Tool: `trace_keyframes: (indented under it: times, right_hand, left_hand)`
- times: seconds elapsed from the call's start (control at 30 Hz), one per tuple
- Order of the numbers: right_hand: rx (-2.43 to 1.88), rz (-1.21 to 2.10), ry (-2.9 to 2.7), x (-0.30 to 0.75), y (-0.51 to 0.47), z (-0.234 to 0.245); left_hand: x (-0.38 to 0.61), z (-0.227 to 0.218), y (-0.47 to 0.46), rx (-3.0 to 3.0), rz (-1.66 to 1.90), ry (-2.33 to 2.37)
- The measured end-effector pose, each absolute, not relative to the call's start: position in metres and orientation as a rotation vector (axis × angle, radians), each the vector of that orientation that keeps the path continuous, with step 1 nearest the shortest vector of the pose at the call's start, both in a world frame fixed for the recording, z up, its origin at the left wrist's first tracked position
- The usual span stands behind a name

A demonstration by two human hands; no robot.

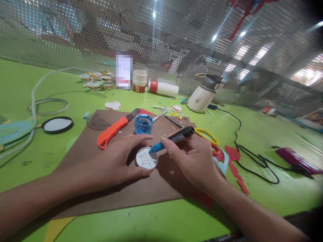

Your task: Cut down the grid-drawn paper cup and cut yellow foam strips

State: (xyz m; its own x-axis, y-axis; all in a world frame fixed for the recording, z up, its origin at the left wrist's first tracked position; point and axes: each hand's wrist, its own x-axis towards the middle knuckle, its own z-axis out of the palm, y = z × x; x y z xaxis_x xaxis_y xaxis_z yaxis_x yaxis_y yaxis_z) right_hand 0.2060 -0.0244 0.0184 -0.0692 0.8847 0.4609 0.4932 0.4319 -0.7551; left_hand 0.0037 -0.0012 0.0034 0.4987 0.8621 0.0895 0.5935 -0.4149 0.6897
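My left hand (121, 158) curves its thumb and fingers around the edge of a small round white disc (145, 159). Dark lines and small blue dots mark the disc's face. In my right hand (193, 159) is a marker pen (176, 136) with a black barrel and a blue lower end. That blue end meets the disc's upper right part; whether it touches is hard to tell. A glass jar with blue paint stains (143, 125) stands just behind the disc. Left of the jar lies an orange utility knife (116, 129), all on a brown board (101, 188).
Yellow-and-red-handled scissors (207, 135) and red paper scraps (237, 171) lie right of the board. Farther back are stacked paper cups (164, 88), a white bottle (202, 95) and a phone (123, 70). A black-corded magenta tool (297, 161) rests at right; a black-rimmed disc (57, 124) lies left.
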Motion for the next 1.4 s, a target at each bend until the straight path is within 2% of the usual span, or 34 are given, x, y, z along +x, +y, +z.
trace_keyframes:
  times: [0.53,0.87,1.4]
  right_hand:
    - [-1.305,0.532,-1.645,0.201,-0.024,0.015]
    - [-1.229,0.329,-1.459,0.204,-0.027,0.032]
    - [-1.196,0.497,-1.633,0.205,-0.025,0.028]
  left_hand:
    - [0.004,0.005,-0.002,2.179,0.652,1.154]
    - [0.003,0.002,0.0,2.154,0.611,1.151]
    - [-0.002,0.009,-0.006,2.109,0.563,1.105]
